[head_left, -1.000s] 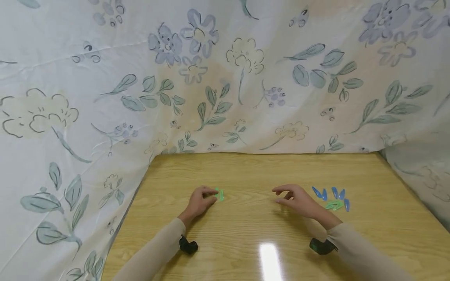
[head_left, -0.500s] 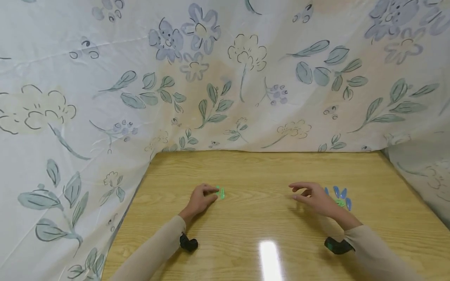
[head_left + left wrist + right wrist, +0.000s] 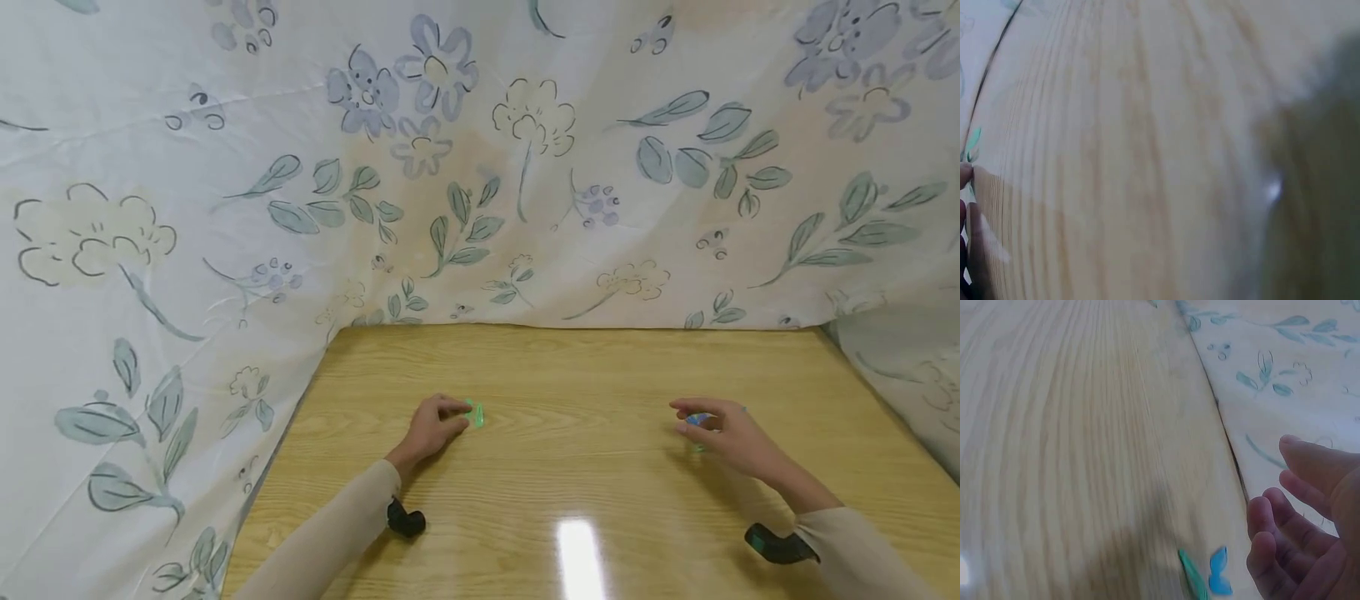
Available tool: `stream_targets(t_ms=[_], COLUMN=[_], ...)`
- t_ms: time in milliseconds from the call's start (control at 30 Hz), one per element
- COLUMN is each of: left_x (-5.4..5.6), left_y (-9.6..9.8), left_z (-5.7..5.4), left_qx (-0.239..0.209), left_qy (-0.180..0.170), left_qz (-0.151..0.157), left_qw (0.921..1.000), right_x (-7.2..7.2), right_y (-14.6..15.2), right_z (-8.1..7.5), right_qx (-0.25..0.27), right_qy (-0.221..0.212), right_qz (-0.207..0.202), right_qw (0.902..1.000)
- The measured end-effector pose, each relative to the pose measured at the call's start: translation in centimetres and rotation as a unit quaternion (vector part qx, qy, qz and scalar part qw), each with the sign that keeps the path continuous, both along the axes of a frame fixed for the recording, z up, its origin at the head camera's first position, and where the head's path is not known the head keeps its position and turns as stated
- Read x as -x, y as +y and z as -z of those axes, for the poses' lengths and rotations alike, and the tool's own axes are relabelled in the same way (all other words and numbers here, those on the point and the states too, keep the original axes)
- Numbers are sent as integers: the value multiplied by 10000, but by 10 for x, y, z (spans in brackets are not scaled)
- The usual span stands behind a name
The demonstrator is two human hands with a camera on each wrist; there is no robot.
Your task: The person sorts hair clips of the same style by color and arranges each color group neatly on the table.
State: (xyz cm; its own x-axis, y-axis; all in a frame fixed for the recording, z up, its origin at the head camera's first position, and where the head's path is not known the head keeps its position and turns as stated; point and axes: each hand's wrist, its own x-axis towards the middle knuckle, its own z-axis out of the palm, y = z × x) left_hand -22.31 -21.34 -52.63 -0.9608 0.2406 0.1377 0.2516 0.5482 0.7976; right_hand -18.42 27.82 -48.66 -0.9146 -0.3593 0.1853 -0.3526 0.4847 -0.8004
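My left hand (image 3: 432, 429) rests low over the table with thumb and index finger apart. Right at those fingertips lie two small green hair clips (image 3: 479, 415); the hand partly covers one of them. In the left wrist view, a green clip (image 3: 973, 140) shows beyond the fingertips at the left edge. My right hand (image 3: 723, 429) hovers over a group of blue and green clips, fingers loosely bent and holding nothing. A blue clip (image 3: 697, 419) shows between its thumb and index finger. Beneath it, the right wrist view shows blue clips (image 3: 1219, 572) and a green clip (image 3: 1192, 575).
Both hands work above a wood-grain table (image 3: 555, 475). Floral cloth (image 3: 525, 208) hangs behind it and along both sides. A bright light reflection (image 3: 580, 554) lies on the front of the tabletop. Dark wrist devices (image 3: 406, 521) sit below each wrist.
My right hand has moved right, from the middle of the table to over the blue and green clips, which it now largely hides. The left hand has stayed beside its green clips.
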Motion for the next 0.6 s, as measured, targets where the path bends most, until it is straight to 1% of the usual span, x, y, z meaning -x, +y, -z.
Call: stream_targets(t_ms=[67,200,367,500,600], left_x=[0,1,2,3,2], left_y=[1,1,-2,-1,-1], left_z=[0,0,0,-1,-1], left_qx=[-15,-2,-36,-37,-6], left_qy=[-40,-123,-113,-25,-53], left_qz=[8,5,17,56,69], left_qw=[10000,9999,9999,10000,10000], right_x=[-3,-8,-9,-10,-12], right_y=[7,20,36,48,57], right_z=[0,1,2,6,10], right_qx=[38,-143,-343,-454,-543], right_qy=[-41,43,136,130,167], right_qz=[54,250,372,435,476], right_qw=[10000,9996,9986,9979,9972])
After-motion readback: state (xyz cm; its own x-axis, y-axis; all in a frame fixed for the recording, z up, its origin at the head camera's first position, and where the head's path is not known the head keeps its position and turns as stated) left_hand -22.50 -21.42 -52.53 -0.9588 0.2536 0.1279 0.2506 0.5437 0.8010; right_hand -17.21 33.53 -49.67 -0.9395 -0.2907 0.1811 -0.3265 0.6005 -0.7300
